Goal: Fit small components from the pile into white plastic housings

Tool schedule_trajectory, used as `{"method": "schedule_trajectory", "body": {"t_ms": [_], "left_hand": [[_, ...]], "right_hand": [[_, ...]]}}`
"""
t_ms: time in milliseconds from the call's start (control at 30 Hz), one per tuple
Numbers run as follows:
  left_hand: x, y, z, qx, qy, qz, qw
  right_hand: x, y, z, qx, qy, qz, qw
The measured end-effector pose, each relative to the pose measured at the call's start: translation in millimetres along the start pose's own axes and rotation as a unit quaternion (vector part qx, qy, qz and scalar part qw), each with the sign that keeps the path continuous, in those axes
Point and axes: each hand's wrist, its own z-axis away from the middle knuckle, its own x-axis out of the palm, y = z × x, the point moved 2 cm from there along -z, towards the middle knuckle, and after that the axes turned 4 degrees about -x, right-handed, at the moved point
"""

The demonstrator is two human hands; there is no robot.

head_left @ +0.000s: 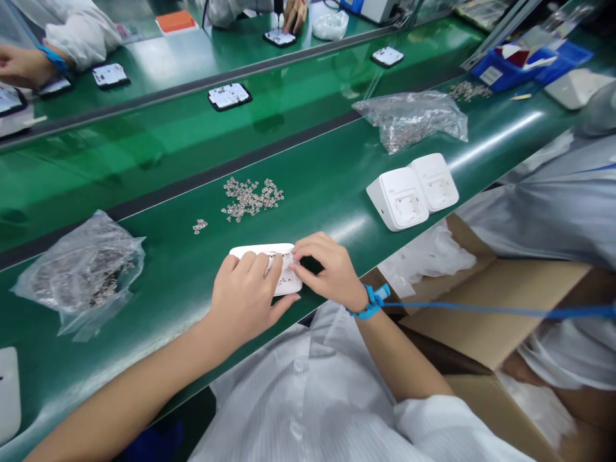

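A white plastic housing (pixel 287 285) lies on the green bench in front of me, its recessed inner side facing up. My left hand (pixel 245 295) rests over its left part, fingers curled across it and thumb along the near edge, steadying it. At the housing's right end, my right hand (pixel 330 266) has thumb and forefinger pinched at the surface; whatever is between the tips is too small to make out. Just beyond the housing is a loose pile of small metal pieces (pixel 250 199), with a few more metal pieces (pixel 199 226) to its left.
Clear bags of metal parts lie at left (pixel 91 269) and back right (pixel 411 119). Two white plastic units (pixel 402 199) stand to the right. A green conveyor (pixel 158 131) carries circuit boards (pixel 230 96). Co-workers' hands are across it. An open carton (pixel 500 308) sits below the bench edge.
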Motion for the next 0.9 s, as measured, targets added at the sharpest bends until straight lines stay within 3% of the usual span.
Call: {"method": "schedule_trajectory", "body": {"t_ms": [167, 533, 800, 900], "left_hand": [[1.1, -1, 1, 0.019, 0.06, -0.018, 0.998], [1.7, -1, -1, 0.029, 0.066, -0.028, 0.997], [2.3, 0, -2, 0.028, 0.065, -0.026, 0.997], [3.4, 0, -1, 0.026, 0.065, -0.021, 0.997]], "right_hand": [[11, -10, 23, -0.068, -0.001, 0.086, 0.994], [13, -13, 23, -0.145, -0.043, 0.221, 0.963], [18, -13, 23, -0.151, -0.06, 0.197, 0.967], [16, -13, 23, -0.142, -0.033, 0.14, 0.979]]}}
